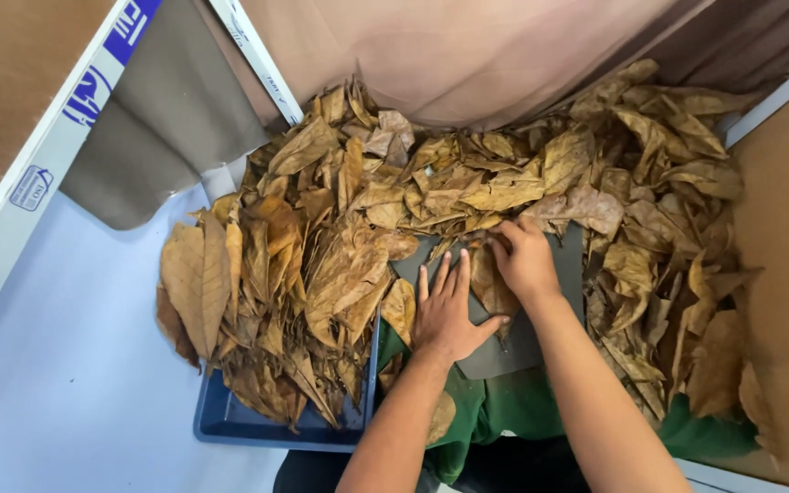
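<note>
Left hand [447, 313] spread flat, fingers wide, pressing a dry brown leaf [488, 285] onto the grey board [513, 351]. Right hand [524, 258] just right and farther, fingers curled narrow over the leaf's far end; long axis running near to far, between both hands.

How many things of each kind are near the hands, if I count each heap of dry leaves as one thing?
Heaps of dry brown leaves: 2 (one on the blue tray, one behind and right)
Blue tray: 1
Dark grey board: 1
Green cloth: 1
Hands: 2 (left hand, right hand)
Total: 7
</note>
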